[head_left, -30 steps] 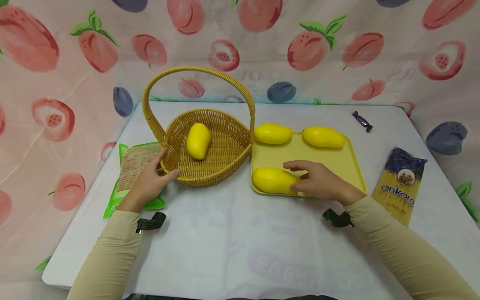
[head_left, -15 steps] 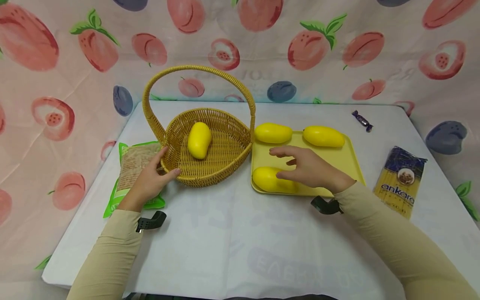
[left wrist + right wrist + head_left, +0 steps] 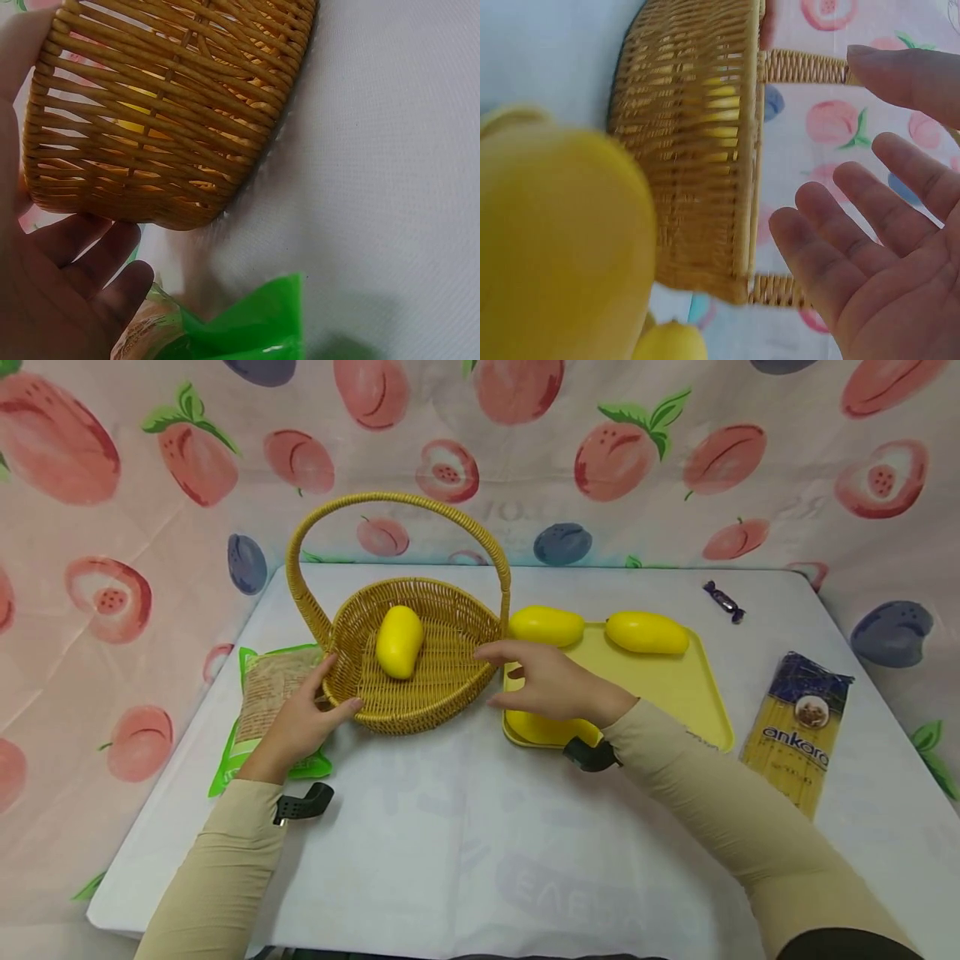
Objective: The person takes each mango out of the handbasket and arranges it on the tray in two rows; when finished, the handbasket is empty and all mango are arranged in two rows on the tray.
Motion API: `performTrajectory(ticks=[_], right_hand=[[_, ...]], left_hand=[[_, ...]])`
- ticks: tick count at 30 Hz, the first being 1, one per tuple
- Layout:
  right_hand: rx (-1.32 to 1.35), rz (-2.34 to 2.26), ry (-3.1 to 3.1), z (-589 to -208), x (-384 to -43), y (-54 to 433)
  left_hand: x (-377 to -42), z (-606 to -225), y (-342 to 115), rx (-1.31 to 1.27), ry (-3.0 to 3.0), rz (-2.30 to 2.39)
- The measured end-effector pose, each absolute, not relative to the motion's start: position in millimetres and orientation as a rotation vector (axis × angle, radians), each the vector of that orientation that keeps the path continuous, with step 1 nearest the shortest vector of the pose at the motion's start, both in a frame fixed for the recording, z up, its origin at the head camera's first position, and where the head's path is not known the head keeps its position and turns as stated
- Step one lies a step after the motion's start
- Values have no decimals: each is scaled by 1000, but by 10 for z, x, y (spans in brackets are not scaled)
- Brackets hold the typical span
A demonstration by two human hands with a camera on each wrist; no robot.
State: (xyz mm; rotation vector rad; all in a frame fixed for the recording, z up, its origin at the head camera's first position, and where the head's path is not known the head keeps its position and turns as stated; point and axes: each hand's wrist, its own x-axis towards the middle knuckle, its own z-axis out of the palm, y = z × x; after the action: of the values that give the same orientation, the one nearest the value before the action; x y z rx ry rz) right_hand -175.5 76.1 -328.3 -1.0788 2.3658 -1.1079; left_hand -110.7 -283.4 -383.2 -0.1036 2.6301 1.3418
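A wicker basket (image 3: 405,723) with a tall hoop handle stands at centre left, one yellow mango (image 3: 399,643) inside. My left hand (image 3: 296,727) grips its left rim, thumb on the near side and fingers around the outside. Over the left edge of the yellow tray (image 3: 678,685), my right hand (image 3: 558,683) hovers with relaxed, spread fingers, its fingertips near the basket's right side. The right wrist view shows that palm holding nothing. Two mangoes lie along the tray's far side, a left one (image 3: 546,627) and a right one (image 3: 647,633). A third mango (image 3: 546,729) is partly hidden beneath my right hand.
A green-edged bag (image 3: 273,689) of brownish food lies left of the basket, partly under my left hand. Right of the tray lies a pack of Ankara spaghetti (image 3: 798,735). A dark wrapped candy (image 3: 724,602) sits at the back right. A fruit-print cloth hangs behind.
My right hand has lifted off the near mango on the tray and moved left toward the basket's right rim. My left hand, the basket and the mangoes stay about where they were.
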Motion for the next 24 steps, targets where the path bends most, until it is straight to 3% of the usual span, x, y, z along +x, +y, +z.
performTrajectory(ticks=[24], right_hand=[[-1062, -1031, 2491, -3503, -1989, -369]], left_hand=[[-1111, -3840, -2839, -108, 2648, 1320]])
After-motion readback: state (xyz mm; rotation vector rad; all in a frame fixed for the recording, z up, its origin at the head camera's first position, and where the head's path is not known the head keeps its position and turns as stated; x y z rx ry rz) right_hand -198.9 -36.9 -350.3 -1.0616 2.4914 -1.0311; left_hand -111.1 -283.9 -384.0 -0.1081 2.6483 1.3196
